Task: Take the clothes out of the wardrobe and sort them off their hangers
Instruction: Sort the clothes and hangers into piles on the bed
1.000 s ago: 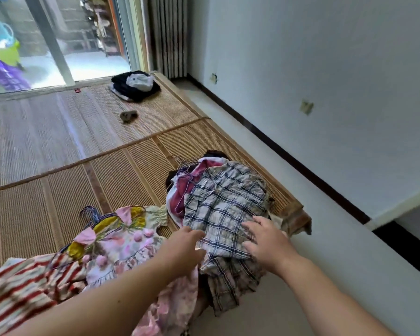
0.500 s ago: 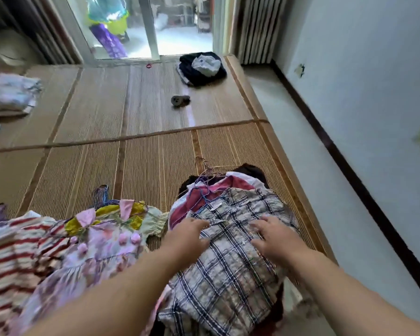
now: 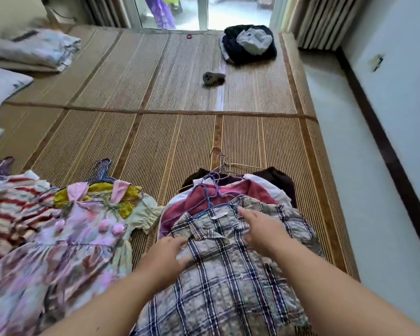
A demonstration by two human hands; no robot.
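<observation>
Our plaid shirt (image 3: 228, 275) lay on top of a pile of clothes on hangers (image 3: 220, 166) on the straw mat (image 3: 155, 141). Our right hand (image 3: 260, 229) rested at its collar, fingers (image 3: 244, 212) straight and apart. Our left hand (image 3: 166, 257) lay on the shirt's front, its blurred fingers loosely spread, clamping nothing.

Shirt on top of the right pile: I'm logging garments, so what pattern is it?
The shirt is plaid, grey-beige crossed with dark navy lines. It shows in the head view.
</observation>
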